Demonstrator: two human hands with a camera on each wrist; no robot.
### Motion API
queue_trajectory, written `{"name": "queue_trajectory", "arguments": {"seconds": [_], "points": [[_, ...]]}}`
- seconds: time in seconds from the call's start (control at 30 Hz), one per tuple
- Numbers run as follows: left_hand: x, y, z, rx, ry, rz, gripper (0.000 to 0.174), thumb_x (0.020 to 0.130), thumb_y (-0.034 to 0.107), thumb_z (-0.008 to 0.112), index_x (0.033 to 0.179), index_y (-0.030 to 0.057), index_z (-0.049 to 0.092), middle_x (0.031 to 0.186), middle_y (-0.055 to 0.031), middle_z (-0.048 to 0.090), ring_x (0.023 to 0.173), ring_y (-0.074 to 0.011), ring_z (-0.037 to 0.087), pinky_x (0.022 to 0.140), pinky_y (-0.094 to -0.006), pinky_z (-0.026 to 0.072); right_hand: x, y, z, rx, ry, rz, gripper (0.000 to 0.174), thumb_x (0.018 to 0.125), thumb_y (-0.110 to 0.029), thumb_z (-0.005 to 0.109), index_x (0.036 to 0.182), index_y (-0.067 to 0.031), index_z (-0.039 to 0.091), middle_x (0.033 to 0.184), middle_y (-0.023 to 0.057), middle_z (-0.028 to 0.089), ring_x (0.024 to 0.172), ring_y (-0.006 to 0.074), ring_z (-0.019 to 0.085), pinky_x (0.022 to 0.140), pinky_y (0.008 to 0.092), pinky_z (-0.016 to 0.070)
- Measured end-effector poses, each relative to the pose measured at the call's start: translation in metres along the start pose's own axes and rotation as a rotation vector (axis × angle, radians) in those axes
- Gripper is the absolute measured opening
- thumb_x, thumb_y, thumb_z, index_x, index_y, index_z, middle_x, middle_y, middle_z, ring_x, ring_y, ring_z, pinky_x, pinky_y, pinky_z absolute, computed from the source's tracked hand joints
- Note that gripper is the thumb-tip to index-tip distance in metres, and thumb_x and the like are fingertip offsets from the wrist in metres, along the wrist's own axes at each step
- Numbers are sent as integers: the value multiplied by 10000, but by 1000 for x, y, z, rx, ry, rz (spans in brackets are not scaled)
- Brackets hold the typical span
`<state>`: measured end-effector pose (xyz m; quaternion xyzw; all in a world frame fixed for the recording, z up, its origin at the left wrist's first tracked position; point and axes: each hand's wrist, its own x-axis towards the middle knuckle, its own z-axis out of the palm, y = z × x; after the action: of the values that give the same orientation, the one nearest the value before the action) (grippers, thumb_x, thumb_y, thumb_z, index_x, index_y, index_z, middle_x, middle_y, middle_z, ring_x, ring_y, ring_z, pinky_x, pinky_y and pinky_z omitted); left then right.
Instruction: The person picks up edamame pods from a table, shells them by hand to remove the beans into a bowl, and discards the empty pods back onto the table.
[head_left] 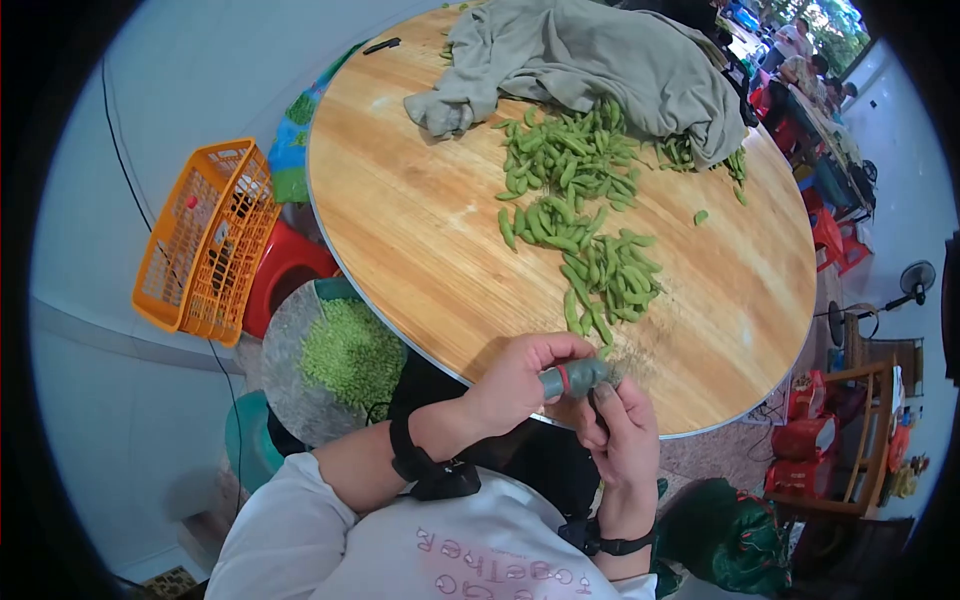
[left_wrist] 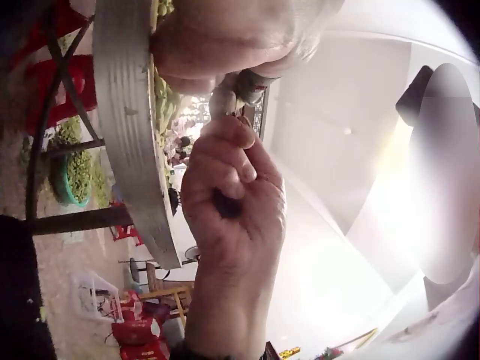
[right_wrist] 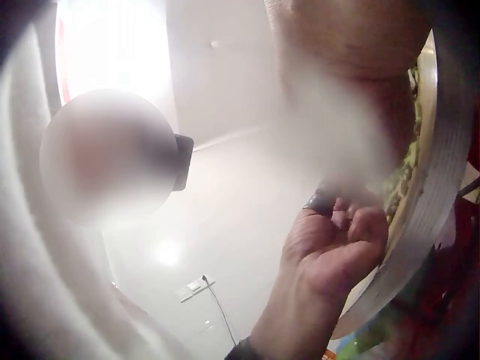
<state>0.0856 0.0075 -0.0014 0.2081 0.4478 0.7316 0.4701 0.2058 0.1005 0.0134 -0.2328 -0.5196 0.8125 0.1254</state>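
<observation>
At the table's near edge, my left hand (head_left: 515, 385) and my right hand (head_left: 625, 435) meet at their fingertips. Both hands pinch a green pod (head_left: 604, 352), mostly hidden by the fingers. Grey-green covers, one with a red band, are on my left fingers; a dark cover is on my right thumb. In the left wrist view my right hand (left_wrist: 236, 195) has curled fingers. The right wrist view shows my left hand (right_wrist: 330, 251) with a dark-covered digit. Loose green pods (head_left: 575, 180) lie beyond the hands on the round wooden table (head_left: 400, 200).
A grey-green cloth (head_left: 600, 50) covers the table's far part, near a black pen (head_left: 382, 45). Shelled green beans (head_left: 350, 355) sit in a container left of the table, beside a red stool (head_left: 285, 270) and an orange basket (head_left: 205, 240). Green bags (head_left: 725, 535) stand at lower right.
</observation>
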Motion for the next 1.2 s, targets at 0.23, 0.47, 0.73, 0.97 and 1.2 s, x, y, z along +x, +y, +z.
{"name": "queue_trajectory", "arguments": {"seconds": [0.23, 0.47, 0.73, 0.97, 1.2], "points": [[4, -10, -14, -97, -234, 2, 168, 820, -4, 564, 987, 20, 559, 884, 10, 555, 766, -54, 514, 630, -180, 417, 2, 2, -1, 243, 1, 120, 114, 926, -119, 459, 904, -29, 527, 586, -9, 456, 440, 36, 328, 398, 177, 239], [3, -1, -6, 362, 0, 184, 201, 803, -58, 550, 995, 0, 567, 880, -27, 589, 803, -75, 539, 716, -220, 440, 10, -1, -4, 32, 48, 28, 132, 908, -151, 520, 900, -22, 547, 569, -35, 454, 464, 26, 366, 413, 175, 262], [3, 9, -11, 635, 113, 222, 284, 797, -88, 482, 1020, 31, 611, 855, -21, 591, 761, -73, 537, 692, -201, 434, 20, 1, 4, -1509, 456, -403, 274, 780, -241, 661, 764, -29, 488, 598, 170, 536, 545, 351, 560, 491, 409, 444], [-9, 29, -2, 658, -258, -309, 364, 817, -52, 503, 1168, 35, 546, 912, -6, 579, 768, -72, 533, 691, -206, 441, 17, 9, -17, -1389, 474, -398, 161, 813, -136, 615, 818, -4, 523, 651, 138, 585, 515, 278, 577, 480, 371, 445], [-2, 1, 6, -39, -66, -124, 243, 845, 39, 566, 1083, -9, 572, 874, 0, 587, 775, -74, 541, 705, -217, 446, -8, -9, -6, -185, 140, -89, 113, 894, -117, 534, 944, -16, 537, 681, -7, 519, 553, 32, 419, 476, 175, 313]]}}
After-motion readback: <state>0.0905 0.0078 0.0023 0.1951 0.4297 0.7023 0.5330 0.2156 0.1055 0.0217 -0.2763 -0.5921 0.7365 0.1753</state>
